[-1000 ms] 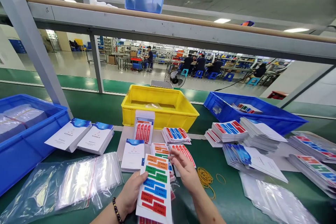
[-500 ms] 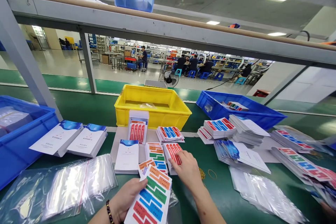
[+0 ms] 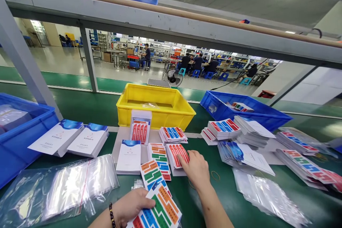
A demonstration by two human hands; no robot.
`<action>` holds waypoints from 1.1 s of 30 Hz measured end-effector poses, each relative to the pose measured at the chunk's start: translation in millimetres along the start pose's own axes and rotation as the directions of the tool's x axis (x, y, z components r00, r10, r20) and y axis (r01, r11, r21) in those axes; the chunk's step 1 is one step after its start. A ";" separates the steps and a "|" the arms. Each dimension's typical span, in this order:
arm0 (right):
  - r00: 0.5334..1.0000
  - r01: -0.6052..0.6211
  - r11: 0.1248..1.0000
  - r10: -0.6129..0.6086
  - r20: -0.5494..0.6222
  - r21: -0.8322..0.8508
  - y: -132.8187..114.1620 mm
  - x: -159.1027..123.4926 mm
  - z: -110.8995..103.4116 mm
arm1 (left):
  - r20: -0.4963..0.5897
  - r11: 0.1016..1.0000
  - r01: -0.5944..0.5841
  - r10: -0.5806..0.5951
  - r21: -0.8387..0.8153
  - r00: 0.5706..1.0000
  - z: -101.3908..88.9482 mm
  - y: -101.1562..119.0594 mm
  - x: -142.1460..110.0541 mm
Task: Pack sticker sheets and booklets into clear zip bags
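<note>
My left hand (image 3: 133, 205), with a beaded bracelet at the wrist, grips a multicoloured sticker sheet (image 3: 161, 208). Behind it another orange, green and blue sheet (image 3: 152, 174) fans out; whether the hand holds that one too, I cannot tell. My right hand (image 3: 196, 171) is at the stack of red sticker sheets (image 3: 178, 153), thumb on top and fingers bent at its right edge. Left of that stack lies a pile of multicoloured sheets (image 3: 161, 156). Farther left is a pile of white booklets (image 3: 128, 160) with blue tops.
A yellow bin (image 3: 156, 117) stands behind the stacks, between a blue bin (image 3: 245, 114) and another blue bin (image 3: 26, 139). Clear plastic bags (image 3: 80, 185) lie at left, more bags (image 3: 269, 196) at right. A shelf beam (image 3: 171, 17) crosses overhead. People sit in the background.
My left hand has shifted slightly right and down, tilting the held sheet. More of the sheet behind it shows. My right hand has moved a little right, still at the red stack.
</note>
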State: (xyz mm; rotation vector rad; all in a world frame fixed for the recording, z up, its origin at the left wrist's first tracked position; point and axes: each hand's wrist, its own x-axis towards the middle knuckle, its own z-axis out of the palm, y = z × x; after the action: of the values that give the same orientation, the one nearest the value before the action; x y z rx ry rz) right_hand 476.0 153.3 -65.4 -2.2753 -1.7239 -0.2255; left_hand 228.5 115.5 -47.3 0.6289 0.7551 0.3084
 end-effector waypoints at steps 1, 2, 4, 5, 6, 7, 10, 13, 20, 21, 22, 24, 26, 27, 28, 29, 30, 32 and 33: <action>0.999 -0.014 0.999 0.015 0.035 -0.032 -0.6 1.3 -0.7 | 0.004 1.000 -0.006 0.006 0.003 1.000 -0.4 -0.4 0.6; 0.997 -0.021 0.998 0.024 0.067 -0.051 -1.0 2.3 -1.6 | 0.005 1.000 -0.010 0.010 0.004 1.000 -1.2 -1.0 1.5; 0.994 -0.034 0.997 0.040 0.099 -0.062 -1.1 3.6 -3.9 | -0.007 1.000 -0.024 0.024 0.001 1.000 -3.1 -2.7 3.8; 0.994 -0.043 0.997 0.049 0.098 -0.059 -1.0 4.1 -5.0 | -0.014 1.000 -0.026 0.026 -0.003 1.000 -4.2 -3.7 4.9; 0.994 -0.052 0.997 0.056 0.091 -0.054 -0.9 4.5 -6.0 | -0.020 1.000 -0.030 0.030 -0.005 0.999 -5.1 -4.7 5.9; 0.995 -0.061 0.997 0.064 0.081 -0.047 -1.0 4.9 -6.8 | -0.020 0.999 -0.035 0.035 -0.007 0.999 -5.9 -5.8 6.7; 0.996 -0.090 0.996 0.090 0.021 0.001 -1.7 6.2 -7.4 | 0.004 0.998 -0.050 0.050 -0.024 0.999 -7.1 -7.7 7.7; 0.985 -0.159 0.961 0.171 -0.036 0.227 -0.7 7.2 -5.8 | -0.004 0.997 -0.058 0.058 -0.046 0.998 -6.1 -5.9 7.0; 0.970 -0.221 0.611 0.223 0.102 0.760 11.0 5.0 -8.3 | -0.164 0.980 -0.095 0.066 -0.177 0.984 -2.2 12.0 2.7; 0.969 -0.213 0.502 0.221 0.114 0.838 10.3 3.5 -10.4 | -0.204 0.976 -0.096 0.055 -0.196 0.977 -1.9 14.2 1.9; 0.967 -0.206 0.376 0.217 0.130 0.903 8.1 1.4 -12.7 | -0.232 0.970 -0.104 0.052 -0.220 0.971 -1.9 15.8 1.5; 0.969 -0.204 0.152 0.174 0.177 0.967 -1.6 -5.5 -16.9 | -0.263 0.948 -0.161 0.088 -0.273 0.961 -2.6 16.4 2.4; 0.968 -0.246 0.074 0.062 0.242 0.966 -17.7 -16.4 -19.0 | -0.295 0.924 -0.249 0.161 -0.289 0.942 -5.0 13.2 6.1; 0.958 -0.283 0.076 -0.015 0.285 0.956 -27.2 -23.3 -18.8 | -0.326 0.912 -0.300 0.204 -0.279 0.923 -7.0 10.5 8.9; 0.936 -0.329 0.099 -0.095 0.338 0.939 -37.0 -30.7 -17.6 | -0.375 0.903 -0.350 0.244 -0.248 0.894 -9.4 7.4 11.9; 0.906 -0.373 0.130 -0.161 0.391 0.919 -46.4 -38.2 -15.6 | -0.432 0.894 -0.403 0.291 -0.194 0.854 -12.0 4.1 14.9; 0.873 -0.414 0.167 -0.208 0.442 0.895 -54.8 -45.4 -13.0 | -0.473 0.881 -0.455 0.349 -0.128 0.809 -14.7 1.1 17.7; 0.831 -0.438 0.240 -0.260 0.492 0.866 -67.3 -57.2 -6.6 | -0.517 0.850 -0.525 0.431 -0.041 0.739 -19.0 -3.6 21.6; 0.828 -0.422 0.274 -0.271 0.491 0.864 -70.9 -61.2 -3.6 | -0.524 0.845 -0.534 0.439 -0.034 0.729 -20.1 -4.9 22.5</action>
State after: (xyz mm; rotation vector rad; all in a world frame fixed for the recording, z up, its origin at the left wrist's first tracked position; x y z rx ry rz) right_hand 391.1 113.9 -70.7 -1.3994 -1.2369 1.3468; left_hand 229.9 130.7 -73.8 0.5690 1.0364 1.0591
